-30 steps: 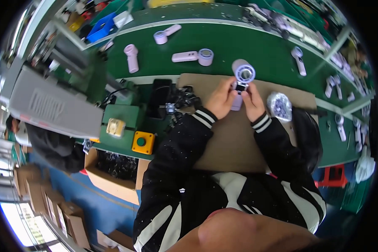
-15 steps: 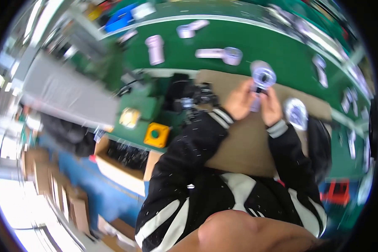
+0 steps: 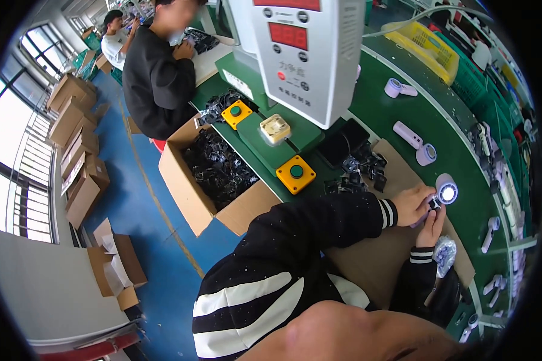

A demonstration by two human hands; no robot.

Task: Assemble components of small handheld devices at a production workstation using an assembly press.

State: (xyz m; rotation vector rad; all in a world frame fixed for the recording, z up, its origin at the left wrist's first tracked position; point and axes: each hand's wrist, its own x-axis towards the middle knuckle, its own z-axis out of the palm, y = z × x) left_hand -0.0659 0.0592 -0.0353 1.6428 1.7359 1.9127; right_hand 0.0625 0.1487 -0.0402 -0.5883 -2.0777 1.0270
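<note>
A pale purple handheld fan [image 3: 447, 191] with a round, ring-shaped head is held in both hands over the brown cardboard sheet [image 3: 367, 260]. My left hand [image 3: 411, 204] has its fingers closed around the fan just below the head. Close beneath it, my right hand [image 3: 431, 231] grips the fan's lower part. A small black piece [image 3: 434, 203] shows between the fingertips; its exact shape cannot be made out. Beside my right wrist lies a clear plastic bag [image 3: 444, 255] of small purple parts. Several black plastic parts [image 3: 367, 165] are heaped left of my left hand.
More purple fans [image 3: 408, 135] lie on the green conveyor belt [image 3: 376, 108]. A green press with a grey control box [image 3: 310, 66] and yellow button boxes [image 3: 295, 173] stands at left. Below is an open carton [image 3: 238, 215] of black parts. A co-worker [image 3: 159, 78] sits beyond.
The view has swung left, bringing the control box, carton and co-workers into sight. Both hands still hold the fan, now further right in the picture.
</note>
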